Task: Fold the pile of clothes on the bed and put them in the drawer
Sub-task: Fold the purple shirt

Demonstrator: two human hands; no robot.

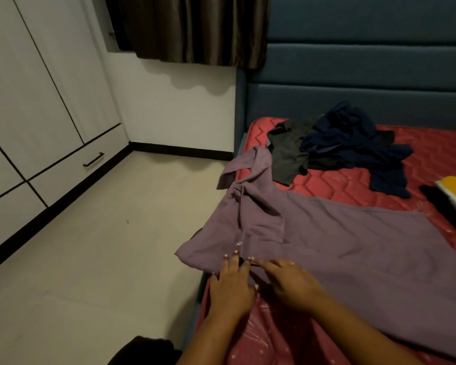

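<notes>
the left hand (231,288) and right hand (292,283) lay flat side by side, fingers straight and gripping nothing, pressing the near edge of the purple garment (353,246) spread on the red mattress (334,185). beyond it the pile of dark clothes (348,146) sat crumpled near the blue headboard (353,101). the drawer (71,169) was closed in the white wardrobe (37,88) to the left.

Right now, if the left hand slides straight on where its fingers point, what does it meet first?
Probably the metal snaps on the purple garment, just ahead of the left hand; depth is hard to judge.
</notes>
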